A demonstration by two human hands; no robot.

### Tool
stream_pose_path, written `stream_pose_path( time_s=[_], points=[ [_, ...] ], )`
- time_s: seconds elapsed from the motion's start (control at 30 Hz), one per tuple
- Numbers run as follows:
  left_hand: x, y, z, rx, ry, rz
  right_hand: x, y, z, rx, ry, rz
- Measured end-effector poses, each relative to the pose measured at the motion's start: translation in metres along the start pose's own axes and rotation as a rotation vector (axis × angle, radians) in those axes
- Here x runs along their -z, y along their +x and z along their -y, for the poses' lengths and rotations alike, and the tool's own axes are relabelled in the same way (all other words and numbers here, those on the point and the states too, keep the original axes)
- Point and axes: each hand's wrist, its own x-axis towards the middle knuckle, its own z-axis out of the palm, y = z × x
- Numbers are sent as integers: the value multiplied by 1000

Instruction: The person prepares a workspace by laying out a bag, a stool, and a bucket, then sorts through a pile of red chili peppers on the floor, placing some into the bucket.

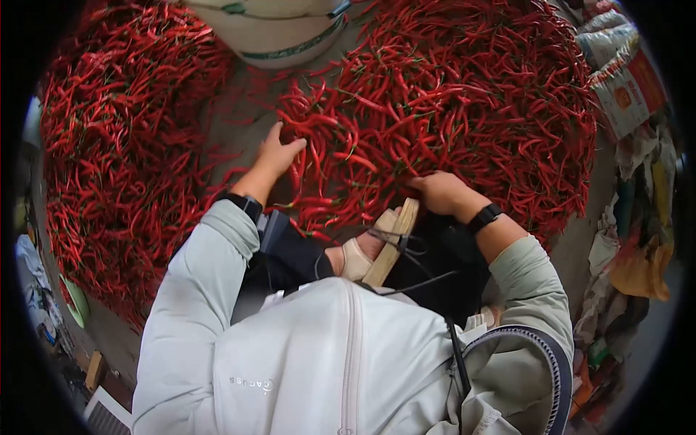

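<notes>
Red chili peppers lie in two large heaps, one on the left (pixel 123 145) and a bigger one on the right (pixel 464 94). My left hand (pixel 278 154) is at the left edge of the right heap, thumb and fingers apart, with nothing held between them; peppers lie just to its right. My right hand (pixel 440 193) reaches into the near side of the same heap. Its fingertips are partly hidden among the peppers, so whether it holds any is unclear. Below it, a wooden stick (pixel 392 243) stands beside my sandalled foot (pixel 359 255).
A white bucket (pixel 283 32) stands on the floor at the top, between the heaps. Printed bags (pixel 629 94) and crumpled plastic line the right side. A green-rimmed container (pixel 75 303) and a wooden block (pixel 93 370) are at the lower left.
</notes>
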Motion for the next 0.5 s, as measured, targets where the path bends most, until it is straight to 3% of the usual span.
stream_pose_path(
  time_s=[0.03, 0.1, 0.17, 0.33, 0.4, 0.43, 0.5],
  points=[
    [-9, -6, -23, -17, -175, 26, 8, 1, 10, -47, -63, 91],
    [-28, -6, -56, -54, -343, 63, -13, -3, -1, 83, -197, -97],
    [-41, 4, -78, 123, -829, 193, -20, -8, -6, 108, -209, -182],
    [-65, 25, -121, 170, -1073, 311, -16, 1, -10, 110, -136, -242],
    [-68, 39, -130, 234, -1194, 344, -21, 8, -21, 195, -144, -363],
    [-66, 41, -142, 143, -1247, 486, -13, 14, -26, 157, -98, -299],
    [-74, 58, -150, 169, -1244, 572, -6, 31, -36, 124, -85, -285]
  ],
)
